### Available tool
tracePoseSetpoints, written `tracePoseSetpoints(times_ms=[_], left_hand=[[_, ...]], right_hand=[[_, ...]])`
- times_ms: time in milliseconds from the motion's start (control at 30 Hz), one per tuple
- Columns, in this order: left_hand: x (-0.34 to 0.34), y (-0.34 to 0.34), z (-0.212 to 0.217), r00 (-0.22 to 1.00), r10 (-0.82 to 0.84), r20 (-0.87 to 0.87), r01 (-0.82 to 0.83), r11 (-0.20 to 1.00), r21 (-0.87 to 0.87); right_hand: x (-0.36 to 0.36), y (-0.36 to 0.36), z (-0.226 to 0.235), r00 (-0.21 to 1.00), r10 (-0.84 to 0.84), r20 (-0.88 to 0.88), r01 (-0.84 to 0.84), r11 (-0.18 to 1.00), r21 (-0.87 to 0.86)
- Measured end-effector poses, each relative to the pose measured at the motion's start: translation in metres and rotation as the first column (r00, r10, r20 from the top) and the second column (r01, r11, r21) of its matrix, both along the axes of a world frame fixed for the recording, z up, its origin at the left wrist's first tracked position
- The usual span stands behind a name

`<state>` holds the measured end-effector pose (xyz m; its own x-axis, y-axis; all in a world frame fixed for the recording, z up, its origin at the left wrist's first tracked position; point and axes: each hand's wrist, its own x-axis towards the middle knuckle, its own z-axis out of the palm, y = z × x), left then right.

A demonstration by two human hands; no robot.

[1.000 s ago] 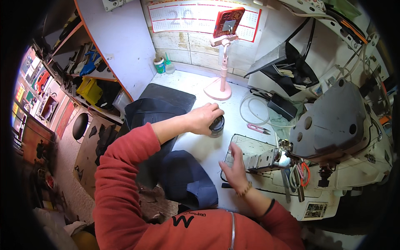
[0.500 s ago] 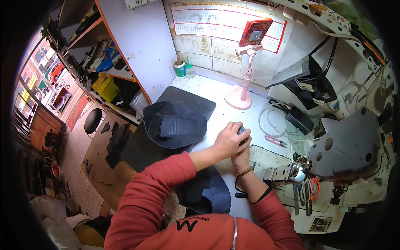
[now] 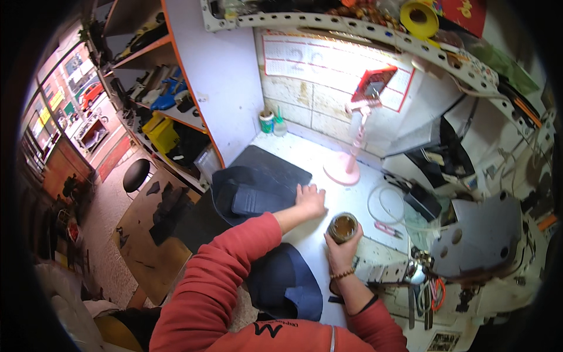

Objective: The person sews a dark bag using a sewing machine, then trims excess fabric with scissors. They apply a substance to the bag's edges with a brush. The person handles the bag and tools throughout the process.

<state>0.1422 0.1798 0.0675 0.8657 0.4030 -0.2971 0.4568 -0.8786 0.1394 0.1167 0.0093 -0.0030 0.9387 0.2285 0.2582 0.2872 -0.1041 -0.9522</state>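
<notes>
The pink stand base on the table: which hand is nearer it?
Left. The left hand lies flat just left of the pink stand base; the right hand holds a small round jar farther below.

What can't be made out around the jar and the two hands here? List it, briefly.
- Head view: the jar holds something brownish; what it is stays too small to tell.
- The right hand wraps the jar's side, hiding its label and base.
- The left hand lies at the edge of the dark fabric pieces; whether it pinches them is unclear.
- The sewing machine blocks its own needle area.
</notes>
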Motion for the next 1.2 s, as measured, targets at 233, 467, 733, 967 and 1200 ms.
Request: tracePoseSetpoints(times_ms=[233, 467, 733, 967, 1200], left_hand=[[0.068, 0.13, 0.067, 0.956, 0.071, 0.286, -0.131, 0.972, 0.195], [0.084, 0.279, 0.066, 0.6, 0.366, 0.711, -0.606, 0.788, 0.106], [0.088, 0.316, 0.058, 0.412, 0.364, 0.835, -0.616, 0.787, -0.039], [0.059, 0.306, 0.085, 0.271, 0.243, 0.931, -0.628, 0.778, -0.02], [0.025, 0.3, 0.042, 0.287, 0.501, 0.816, -0.608, 0.754, -0.249]], right_hand=[[0.002, -0.004, -0.005, 0.998, 0.055, -0.031, -0.055, 0.998, 0.009], [0.002, -0.003, 0.0, 0.992, 0.075, -0.099, -0.073, 0.997, 0.025], [-0.003, -0.001, 0.012, 0.987, 0.106, -0.118, -0.099, 0.993, 0.064], [0.0, -0.001, 0.004, 0.989, 0.117, -0.085, -0.112, 0.992, 0.061], [0.003, -0.003, -0.008, 0.992, 0.104, -0.074, -0.096, 0.99, 0.106]])
